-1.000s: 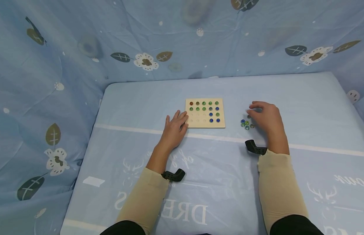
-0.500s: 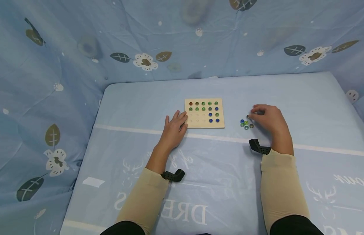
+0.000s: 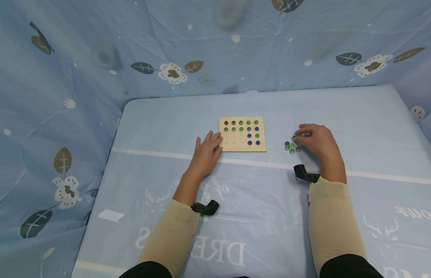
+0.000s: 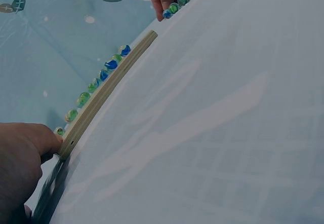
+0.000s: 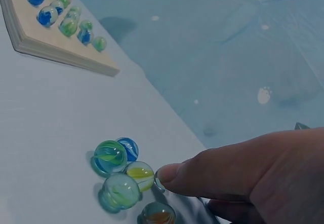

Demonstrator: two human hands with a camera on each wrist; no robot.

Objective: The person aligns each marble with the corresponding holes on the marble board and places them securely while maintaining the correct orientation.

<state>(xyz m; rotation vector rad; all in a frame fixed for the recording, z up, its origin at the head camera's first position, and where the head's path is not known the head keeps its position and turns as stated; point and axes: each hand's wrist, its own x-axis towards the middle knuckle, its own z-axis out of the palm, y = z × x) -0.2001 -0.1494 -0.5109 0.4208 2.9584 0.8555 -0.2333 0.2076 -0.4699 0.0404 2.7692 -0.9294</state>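
Observation:
A light wooden board (image 3: 233, 146) carries glass marbles in its two far rows and at the right of its two near rows. My left hand (image 3: 204, 156) rests at the board's left edge with fingers spread; in the left wrist view its thumb (image 4: 48, 140) lies against the board's end. To the right, my right hand (image 3: 318, 141) pinches a marble (image 5: 159, 182), mostly hidden behind the thumb. Close to those fingertips lie several loose marbles: a blue one (image 5: 129, 149), a green one (image 5: 110, 158), a yellow-streaked one (image 5: 139, 176), a pale green one (image 5: 120, 190) and an amber one (image 5: 158, 215).
A pale blue cloth (image 3: 260, 193) with white lettering covers the table. Behind and to the left hangs a blue printed curtain (image 3: 97, 50). A white paper strip (image 3: 111, 215) lies at the near left. Each wrist wears a black camera mount (image 3: 206, 207).
My right hand has moved slightly toward me and closed its thumb and fingertips on the marble beside the loose group. The left hand stays on the board.

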